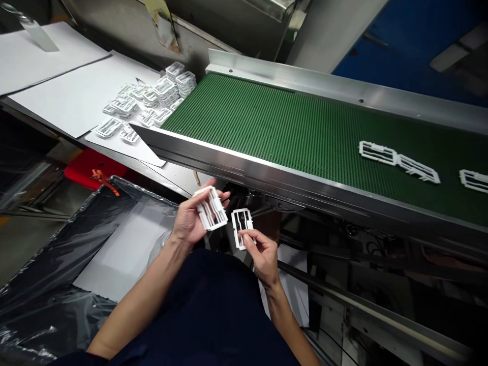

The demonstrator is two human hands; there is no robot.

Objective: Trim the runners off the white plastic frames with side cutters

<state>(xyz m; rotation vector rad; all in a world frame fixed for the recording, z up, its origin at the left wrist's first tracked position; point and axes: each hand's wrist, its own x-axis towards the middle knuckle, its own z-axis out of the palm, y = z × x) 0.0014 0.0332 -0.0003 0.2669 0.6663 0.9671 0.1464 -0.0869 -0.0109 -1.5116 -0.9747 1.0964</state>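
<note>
My left hand (189, 218) holds a small stack of white plastic frames (212, 209), its fingers behind and beside them. Just to the right, my right hand (263, 252) pinches a single white frame (235, 230) by its lower right part. The two sets of frames are apart, with a narrow gap between them. Both hands are in front of the near metal side of a green conveyor belt (282, 132). On the belt, to the right, lie white frames (377, 153) that look joined end to end or touching, and another (475, 180) at the right edge.
Several piles of white frames (165, 91) stand on white sheets (64, 91) at the belt's left end. Below left is a box lined with black plastic (38, 249), beside a red stool (95, 165). The conveyor's metal rail (236, 157) runs across in front of me.
</note>
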